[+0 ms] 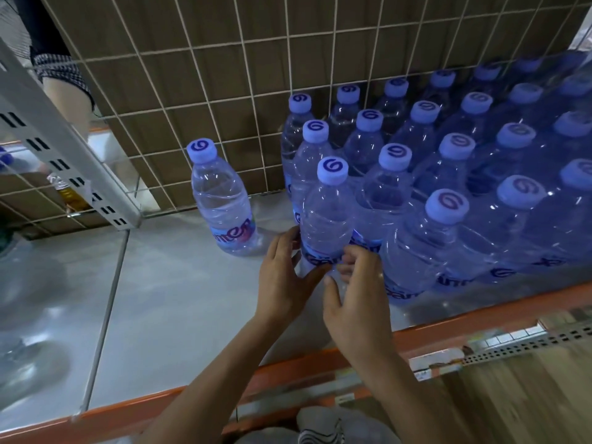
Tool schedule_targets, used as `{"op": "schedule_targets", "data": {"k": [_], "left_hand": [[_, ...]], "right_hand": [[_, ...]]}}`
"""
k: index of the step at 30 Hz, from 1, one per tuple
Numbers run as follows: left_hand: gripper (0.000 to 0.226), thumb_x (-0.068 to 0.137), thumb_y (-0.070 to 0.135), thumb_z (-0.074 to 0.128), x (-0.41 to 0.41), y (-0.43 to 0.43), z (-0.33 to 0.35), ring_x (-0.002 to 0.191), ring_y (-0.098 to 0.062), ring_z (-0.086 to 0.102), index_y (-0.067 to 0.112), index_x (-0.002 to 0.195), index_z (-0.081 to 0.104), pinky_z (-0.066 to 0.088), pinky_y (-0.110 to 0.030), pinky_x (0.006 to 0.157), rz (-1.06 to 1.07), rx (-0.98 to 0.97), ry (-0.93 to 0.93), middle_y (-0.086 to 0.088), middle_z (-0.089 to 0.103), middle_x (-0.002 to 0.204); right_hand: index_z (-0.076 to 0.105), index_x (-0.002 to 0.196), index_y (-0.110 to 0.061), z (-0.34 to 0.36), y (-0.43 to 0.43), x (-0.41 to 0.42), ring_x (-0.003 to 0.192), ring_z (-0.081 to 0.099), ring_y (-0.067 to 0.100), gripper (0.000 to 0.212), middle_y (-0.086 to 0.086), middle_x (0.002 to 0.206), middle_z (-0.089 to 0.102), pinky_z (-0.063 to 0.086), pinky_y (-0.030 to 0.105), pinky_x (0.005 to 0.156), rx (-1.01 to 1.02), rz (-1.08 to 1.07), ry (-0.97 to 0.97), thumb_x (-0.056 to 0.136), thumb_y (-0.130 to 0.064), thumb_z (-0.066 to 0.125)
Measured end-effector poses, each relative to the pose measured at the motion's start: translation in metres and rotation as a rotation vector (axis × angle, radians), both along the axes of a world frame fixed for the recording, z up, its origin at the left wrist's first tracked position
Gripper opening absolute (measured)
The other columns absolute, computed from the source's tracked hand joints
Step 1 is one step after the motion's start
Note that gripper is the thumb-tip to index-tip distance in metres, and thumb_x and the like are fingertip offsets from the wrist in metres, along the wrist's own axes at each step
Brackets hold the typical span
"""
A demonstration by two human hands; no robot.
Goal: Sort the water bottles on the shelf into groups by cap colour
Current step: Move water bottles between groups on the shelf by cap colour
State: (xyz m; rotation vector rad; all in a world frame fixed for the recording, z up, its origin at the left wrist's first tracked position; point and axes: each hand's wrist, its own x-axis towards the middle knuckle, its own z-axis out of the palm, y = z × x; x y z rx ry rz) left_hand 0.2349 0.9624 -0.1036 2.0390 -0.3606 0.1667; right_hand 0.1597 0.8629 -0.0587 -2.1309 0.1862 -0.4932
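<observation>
Both hands are wrapped low round one clear plastic bottle (326, 219) at the near left corner of the stock. The left hand (285, 274) cups its left side, fingers laid along the ribbed wall and the thumb lying across the front. The right hand (358, 293) has its fingers curled onto the printed label band, thumb tucked below. The bottle stands upright on the shelf, its body narrowing to a pale blue ridged cap (332, 169) stamped with a dark swirl.

It touches the block of bottles (480, 187) filling the right of the shelf, rows running from near to far. Every top in view there has the same pale blue colour and swirl mark, and the plastic shows glossy, creased highlights.

Well apart to the left, a lone bottle (224, 203) of the same shape stands close against the far wire grid (192, 75). Its label shows purple lettering and a patch of pink.

The shelf (176, 299) is a smooth, pale grey board with an orange painted front edge. The grid is thin white wire in square cells, with a brown wood-grain panel (256, 27) behind it. A slim metal rod (105, 315) crosses the board on the left, beneath a white slotted metal post (64, 155).
</observation>
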Motion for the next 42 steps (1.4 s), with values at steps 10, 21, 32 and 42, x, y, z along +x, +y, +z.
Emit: {"op": "schedule_targets", "data": {"k": [10, 21, 32, 42], "left_hand": [[0.081, 0.067, 0.033, 0.069, 0.015, 0.054, 0.001, 0.122, -0.029, 0.039, -0.001, 0.131, 0.034, 0.036, -0.046, 0.103, 0.649, -0.092, -0.045, -0.013, 0.039, 0.127], [0.064, 0.063, 0.04, 0.083, 0.016, 0.084, 0.009, 0.094, -0.016, 0.066, 0.026, 0.117, 0.051, 0.054, -0.032, 0.08, 0.283, 0.013, 0.164, 0.003, 0.068, 0.108], [0.067, 0.061, 0.054, 0.076, -0.042, 0.047, 0.001, 0.099, -0.02, 0.063, 0.022, 0.116, 0.057, 0.056, -0.04, 0.076, -0.079, 0.142, -0.029, -0.001, 0.056, 0.114], [0.073, 0.058, 0.06, 0.066, -0.057, -0.009, 0.015, 0.094, -0.025, 0.061, 0.023, 0.117, 0.044, 0.055, -0.036, 0.071, 0.005, 0.197, -0.021, -0.006, 0.061, 0.108]], "right_hand": [[0.059, 0.108, -0.014, -0.013, 0.021, 0.009, 0.1, 0.058, 0.015, 0.026, 0.0, 0.106, 0.062, 0.049, 0.027, 0.087, -0.086, 0.258, -0.004, 0.083, -0.018, 0.053], [0.06, 0.114, -0.016, -0.027, 0.001, 0.004, 0.095, 0.058, 0.007, 0.03, -0.005, 0.104, 0.063, 0.051, 0.028, 0.086, -0.11, 0.277, 0.069, 0.085, -0.016, 0.064], [0.046, 0.114, -0.025, -0.026, -0.024, -0.021, 0.074, 0.058, 0.001, 0.043, -0.017, 0.082, 0.058, 0.048, 0.012, 0.068, -0.045, 0.267, -0.004, 0.079, -0.03, 0.072], [0.04, 0.101, -0.038, -0.031, -0.038, -0.043, 0.074, 0.059, -0.008, 0.035, -0.029, 0.083, 0.061, 0.045, 0.007, 0.064, 0.104, 0.052, -0.129, 0.08, -0.024, 0.064]]}}
